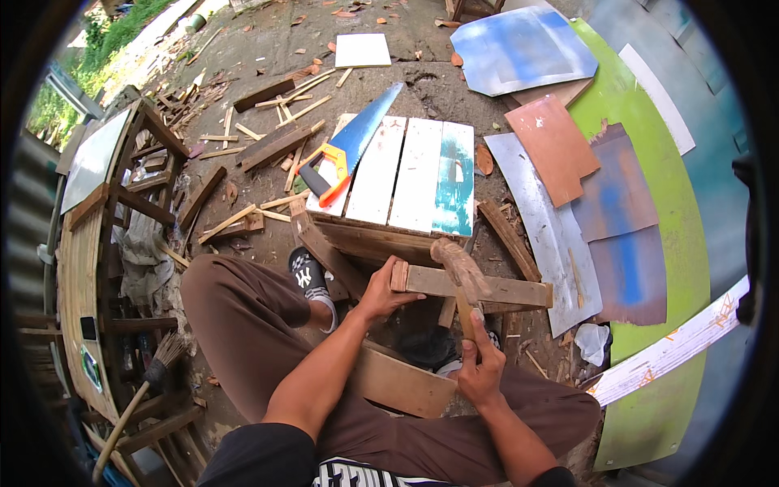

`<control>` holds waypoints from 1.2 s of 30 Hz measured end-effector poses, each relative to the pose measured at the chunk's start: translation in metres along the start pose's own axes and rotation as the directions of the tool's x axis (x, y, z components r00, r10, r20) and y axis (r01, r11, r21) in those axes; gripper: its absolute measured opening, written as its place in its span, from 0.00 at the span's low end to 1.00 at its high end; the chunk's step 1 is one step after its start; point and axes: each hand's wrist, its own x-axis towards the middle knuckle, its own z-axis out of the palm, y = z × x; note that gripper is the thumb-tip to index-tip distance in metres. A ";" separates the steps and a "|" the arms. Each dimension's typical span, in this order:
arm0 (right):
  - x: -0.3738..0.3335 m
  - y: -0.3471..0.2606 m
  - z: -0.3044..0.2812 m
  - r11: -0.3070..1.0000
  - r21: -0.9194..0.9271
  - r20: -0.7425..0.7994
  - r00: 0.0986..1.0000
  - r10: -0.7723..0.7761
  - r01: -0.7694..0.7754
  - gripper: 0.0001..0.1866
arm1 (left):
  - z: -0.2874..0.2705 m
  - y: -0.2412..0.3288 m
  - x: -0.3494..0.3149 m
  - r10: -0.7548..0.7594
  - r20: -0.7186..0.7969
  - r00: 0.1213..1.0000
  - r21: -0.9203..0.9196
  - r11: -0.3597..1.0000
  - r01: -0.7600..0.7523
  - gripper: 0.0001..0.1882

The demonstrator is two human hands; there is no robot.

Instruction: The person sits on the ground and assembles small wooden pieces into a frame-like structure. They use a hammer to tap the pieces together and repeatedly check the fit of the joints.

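wood frame [513,290] in l hand [380,292]; blk shoe [300,260] w/ wht letters [303,277]

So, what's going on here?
Someone in brown trousers is seated, handling wood. The left hand holds one end of a wooden bar, and the right hand grips a hammer, its blurred head over the bar. Just beyond, an orange-handled saw rests on a slatted white-and-teal top.

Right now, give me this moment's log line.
left hand: gripping wooden piece at left end | right hand: holding hammer | saw: lying on slatted white-teal top
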 end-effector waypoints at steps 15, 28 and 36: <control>0.004 -0.015 0.004 0.976 -0.007 0.150 0.964 0.218 -0.220 0.35 | 0.003 0.006 -0.001 -0.043 0.004 0.999 -0.032 0.999 0.043 0.34; -0.009 -0.006 0.002 0.996 0.043 0.082 0.994 0.072 -0.075 0.29 | 0.006 0.007 -0.003 0.004 0.002 1.000 0.025 1.000 -0.004 0.35; 0.014 0.011 -0.022 0.924 0.150 -0.137 0.918 0.372 -0.352 0.29 | 0.006 0.011 -0.003 -0.032 0.041 0.999 0.033 0.999 0.030 0.35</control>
